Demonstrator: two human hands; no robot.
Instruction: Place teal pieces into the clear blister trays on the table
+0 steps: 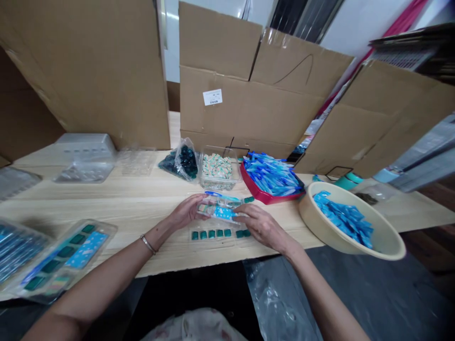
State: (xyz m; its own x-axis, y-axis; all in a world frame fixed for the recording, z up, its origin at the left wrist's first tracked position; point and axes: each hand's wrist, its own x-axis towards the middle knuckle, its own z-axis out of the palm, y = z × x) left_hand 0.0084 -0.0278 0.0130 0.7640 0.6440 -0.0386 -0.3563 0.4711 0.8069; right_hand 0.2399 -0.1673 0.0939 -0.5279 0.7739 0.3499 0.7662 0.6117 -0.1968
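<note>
My left hand (190, 211) grips the left end of a clear plastic tray (202, 208), thumb and fingers closed on its edge. In that tray lie a blue pen (215, 194) and a light-blue patterned packet (224, 213). The fingers of my right hand (265, 226) are bent together at the packet's right end; their tips are partly hidden. Under and in front of my hands, more clear trays (213, 242) rest on the table with several teal square pieces (212, 233) in a row.
Behind the hands stand a bag of dark teal pieces (186, 162), a clear box of small pale pieces (217, 166) and a red tray (263, 197) of blue pens. A cream basin (389, 244) holds blue packets. Filled trays (71, 251) lie left. Cardboard (241, 106) walls the back.
</note>
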